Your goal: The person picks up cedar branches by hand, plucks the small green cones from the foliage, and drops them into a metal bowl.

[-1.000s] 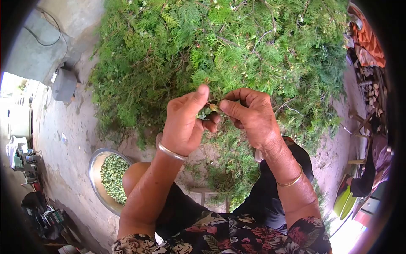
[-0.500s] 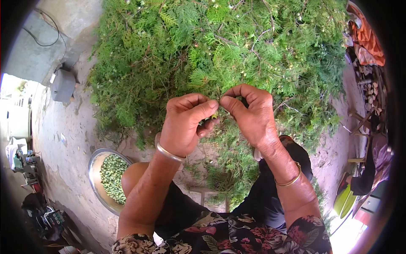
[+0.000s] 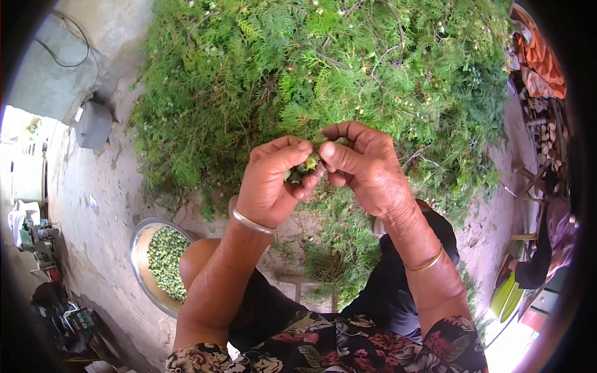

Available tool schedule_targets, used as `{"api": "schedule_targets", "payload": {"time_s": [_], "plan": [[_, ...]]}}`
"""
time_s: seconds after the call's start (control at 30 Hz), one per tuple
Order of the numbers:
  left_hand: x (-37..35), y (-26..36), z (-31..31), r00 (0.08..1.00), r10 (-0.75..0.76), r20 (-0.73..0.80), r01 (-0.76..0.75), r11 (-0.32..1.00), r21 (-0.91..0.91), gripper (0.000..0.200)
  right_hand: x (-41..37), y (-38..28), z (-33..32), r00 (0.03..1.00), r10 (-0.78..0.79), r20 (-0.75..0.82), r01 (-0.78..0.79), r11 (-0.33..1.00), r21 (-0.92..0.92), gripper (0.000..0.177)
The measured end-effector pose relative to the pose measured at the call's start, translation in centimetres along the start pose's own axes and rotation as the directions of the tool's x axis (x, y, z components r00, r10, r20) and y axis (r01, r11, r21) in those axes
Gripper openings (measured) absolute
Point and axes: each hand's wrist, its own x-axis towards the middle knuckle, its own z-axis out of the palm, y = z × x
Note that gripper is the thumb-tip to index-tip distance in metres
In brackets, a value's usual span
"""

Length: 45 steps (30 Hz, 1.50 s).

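Observation:
My left hand (image 3: pixel 272 180) has its fingers curled around several small green cones (image 3: pixel 310 163), which show between its thumb and fingertips. Right beside it, my right hand (image 3: pixel 364 163) is closed, thumb against the forefinger, on something green at the fingertips, mostly hidden. The two hands meet over the near edge of a large heap of green conifer branches (image 3: pixel 249 81). At the lower left, a metal basin (image 3: pixel 140 273) on the ground holds many green cones (image 3: pixel 166 261) like those in my left hand.
A low wooden stool (image 3: pixel 298 283) stands between my knees. Grey container (image 3: pixel 93 126) at the left. Along the right edge lie an orange cloth (image 3: pixel 540 59) and stacked firewood (image 3: pixel 547 137); below them, another person's dark sleeve (image 3: pixel 533 271) and a green object (image 3: pixel 507 298).
My right hand has turned inward and its fingers have closed further against my left fingertips. More green cones now show in my left hand.

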Motion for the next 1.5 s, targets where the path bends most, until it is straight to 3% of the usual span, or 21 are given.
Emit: {"api": "schedule_targets", "payload": {"time_s": [0.13,0.2,0.3,0.53,0.63,0.67,0.7,0.73,0.8,0.83,0.9,0.93,0.97,1.0,1.03,1.13,1.17,1.3,1.33,1.37,1.5], "plan": [[-0.3,-0.2,0.0,0.999,-0.042,-0.031,0.041,0.999,-0.014,0.009,-0.2,-0.6,-0.2,0.998,0.058,-0.007,-0.058,0.998,-0.012,0.019],[-0.5,0.2,-0.1,0.990,-0.067,0.122,0.066,0.998,0.012,0.010,-0.2,-0.9,-0.7,0.984,0.148,0.097,-0.157,0.983,0.093,0.020],[-0.7,0.2,0.5,0.997,-0.068,0.034,0.066,0.997,0.039,0.010,-0.2,-0.9,-0.5,0.981,0.173,0.083,-0.184,0.970,0.157,0.019],[-0.4,-0.1,0.3,0.997,-0.070,0.014,0.069,0.996,0.055,0.012,0.1,-0.3,-0.5,0.984,0.171,0.058,-0.178,0.969,0.169,0.015],[-0.7,-0.1,0.5,0.999,-0.044,-0.004,0.044,0.998,0.053,0.010,0.0,-0.2,-0.3,0.993,0.121,0.012,-0.121,0.989,0.079,0.012],[-0.8,0.0,0.7,0.997,-0.005,-0.074,0.016,0.989,0.147,0.009,-0.1,0.0,-0.2,0.999,-0.009,-0.030,0.004,0.988,-0.153,0.011],[-0.9,0.1,0.8,0.989,0.040,-0.140,-0.005,0.970,0.243,0.008,-0.2,0.2,0.0,0.989,-0.144,-0.041,0.118,0.917,-0.380,0.011],[-0.9,0.0,0.7,0.989,0.040,-0.141,-0.005,0.970,0.242,0.008,-0.2,0.8,0.2,0.989,-0.143,-0.040,0.117,0.917,-0.381,0.011],[-0.7,-0.4,0.7,0.977,0.138,-0.165,-0.068,0.927,0.369,0.006,0.0,2.0,0.5,0.874,-0.482,-0.065,0.330,0.685,-0.649,0.011],[-0.9,-0.3,0.7,0.977,0.138,-0.165,-0.068,0.927,0.369,0.006,0.1,1.7,0.5,0.874,-0.482,-0.065,0.330,0.685,-0.649,0.011],[-1.3,-0.1,1.1,0.994,0.059,-0.089,-0.034,0.964,0.262,0.007,0.3,0.2,0.4,0.934,-0.310,-0.178,0.153,0.798,-0.583,0.010],[-1.1,-0.2,0.9,0.994,0.061,-0.089,-0.036,0.965,0.260,0.007,0.6,-0.1,0.2,0.934,-0.311,-0.177,0.154,0.796,-0.586,0.010],[-0.8,-0.4,0.4,0.994,0.055,-0.091,-0.042,0.989,0.140,0.007,0.8,-0.4,-0.1,0.970,-0.097,-0.222,0.053,0.979,-0.197,0.011],[-0.5,-0.4,0.0,0.994,0.051,-0.095,-0.049,0.999,0.019,0.008,0.9,-0.5,-0.4,0.977,0.122,-0.173,-0.081,0.971,0.226,0.011],[-0.4,-0.3,-0.3,0.997,0.020,-0.077,-0.020,1.000,-0.001,0.011,0.9,-0.3,-0.8,0.986,0.135,-0.097,-0.105,0.959,0.262,0.016],[-0.1,-0.2,-0.9,0.990,0.002,-0.139,-0.015,0.995,-0.094,0.011,0.4,-0.3,0.0,0.981,0.177,-0.075,-0.153,0.956,0.252,0.023],[-0.1,-0.2,-0.8,0.990,0.002,-0.139,-0.015,0.995,-0.094,0.011,0.4,-0.3,0.2,0.982,0.180,-0.053,-0.164,0.960,0.227,0.030],[0.2,-0.5,-0.7,0.984,0.047,-0.175,-0.057,0.997,-0.052,0.012,0.6,0.6,0.2,0.992,0.124,-0.001,-0.123,0.984,0.126,0.027],[0.3,-0.7,-0.7,0.985,0.070,-0.157,-0.075,0.997,-0.028,0.013,0.4,0.8,0.3,0.999,-0.036,-0.032,0.031,0.986,-0.166,0.024],[0.3,-0.8,-0.5,0.985,0.069,-0.157,-0.074,0.997,-0.028,0.013,0.3,1.1,0.5,0.980,-0.197,-0.015,0.170,0.879,-0.445,0.020],[0.2,-1.0,-0.3,0.984,0.018,-0.175,-0.009,0.999,0.049,0.015,0.5,1.6,0.6,0.952,-0.305,-0.030,0.255,0.844,-0.472,0.015]]}}
